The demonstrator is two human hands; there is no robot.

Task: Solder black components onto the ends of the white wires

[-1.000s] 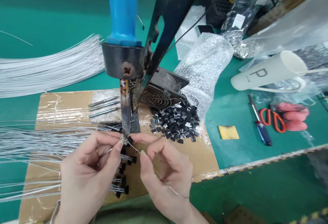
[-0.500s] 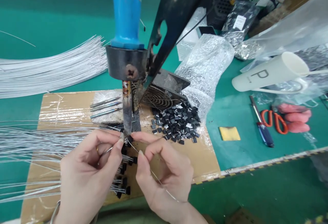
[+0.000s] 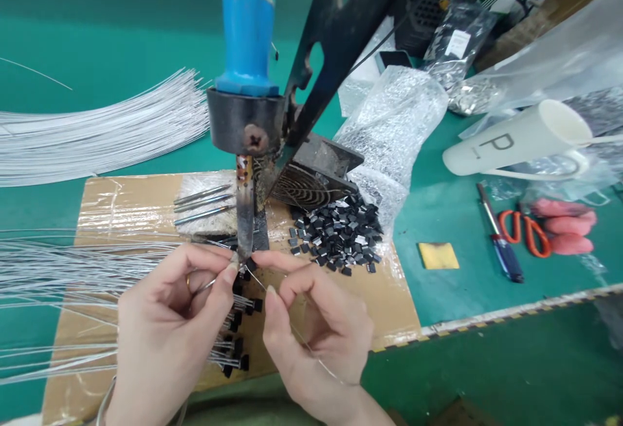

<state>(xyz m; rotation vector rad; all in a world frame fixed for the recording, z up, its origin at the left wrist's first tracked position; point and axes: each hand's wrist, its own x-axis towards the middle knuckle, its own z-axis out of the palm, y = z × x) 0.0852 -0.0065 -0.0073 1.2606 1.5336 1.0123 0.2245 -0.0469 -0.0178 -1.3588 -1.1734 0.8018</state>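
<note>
My left hand [image 3: 175,328] is closed in a pinch on the end of a thin grey wire, right below the soldering iron tip [image 3: 245,225]. The blue-handled soldering iron [image 3: 248,43] is fixed upright in a black bracket, tip down. My right hand [image 3: 321,328] has a strand of solder wire [image 3: 256,280] running through it, between thumb and fingers and back over the palm. Its index fingertip reaches the tip area, by a small black part mostly hidden by my fingers. Under my hands lie finished-looking wires with black connector ends [image 3: 256,306].
Cardboard [image 3: 384,296] covers the green bench. A pile of small black connectors [image 3: 341,231] lies beside a black fan [image 3: 311,182]. Bundled white wires [image 3: 97,140] lie left. Rightward are a yellow sponge [image 3: 438,255], screwdriver [image 3: 506,257], orange-handled scissors [image 3: 535,234] and white mug [image 3: 516,140].
The whole view has shifted slightly, with the scene a little further right. Both hands keep nearly the same pose at the iron's tip, still holding the wire and the solder.
</note>
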